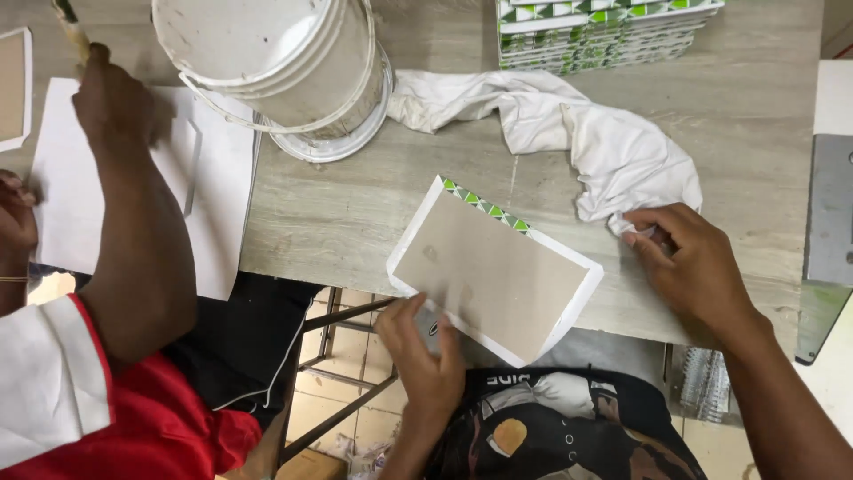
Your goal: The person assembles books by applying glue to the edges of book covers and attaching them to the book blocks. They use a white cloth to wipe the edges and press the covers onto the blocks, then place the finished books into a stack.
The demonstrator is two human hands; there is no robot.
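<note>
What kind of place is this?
Likely a small craft or packaging workshop: a grey board panel wrapped in white paper, a white bucket, a stack of green-patterned pieces, and a neighbour's hand holding a brush.
</note>
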